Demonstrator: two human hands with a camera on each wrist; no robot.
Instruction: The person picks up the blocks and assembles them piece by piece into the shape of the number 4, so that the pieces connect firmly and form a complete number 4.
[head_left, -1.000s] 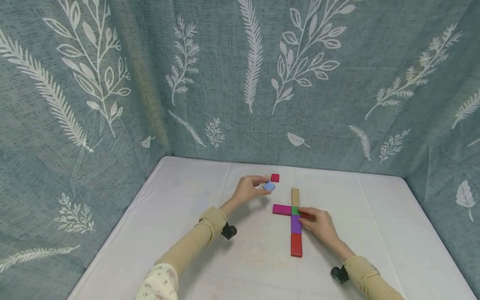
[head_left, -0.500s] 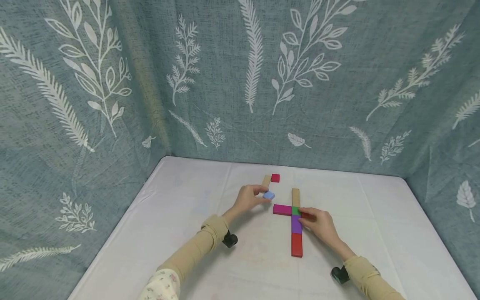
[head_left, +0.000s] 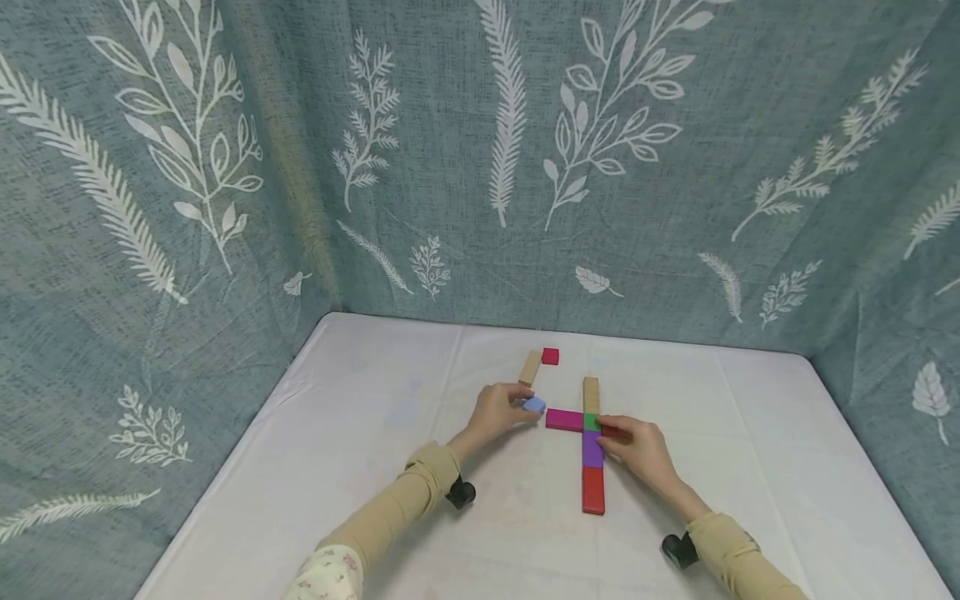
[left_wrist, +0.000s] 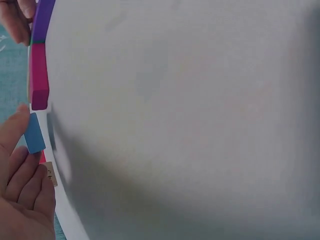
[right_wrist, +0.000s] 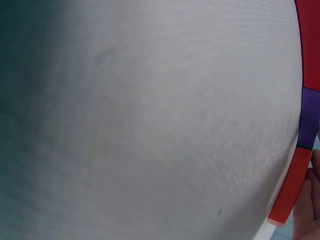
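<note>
My left hand (head_left: 493, 413) pinches a small light blue block (head_left: 534, 404) between thumb and fingertips. In the left wrist view the blue block (left_wrist: 34, 133) is close to the free end of a magenta block (left_wrist: 39, 75). A flat cross of blocks lies on the table: a green block (head_left: 591, 422) at its centre, a natural wood block (head_left: 591, 393) behind, magenta to the left, purple (head_left: 592, 450) and red in front. My right hand (head_left: 641, 448) holds the cross's right-arm red block (right_wrist: 291, 186) by its sides, partly covering it.
Behind the left hand lie a loose wooden block (head_left: 530, 367) and a small red block (head_left: 551, 357). A white cloth (head_left: 750, 433) covers the table. Blue-green leaf-patterned curtains (head_left: 465, 167) stand along its back and sides.
My left hand has brought the blue block toward me, from near the loose wooden block to beside the magenta block's end. The right hand stays at the cross.
</note>
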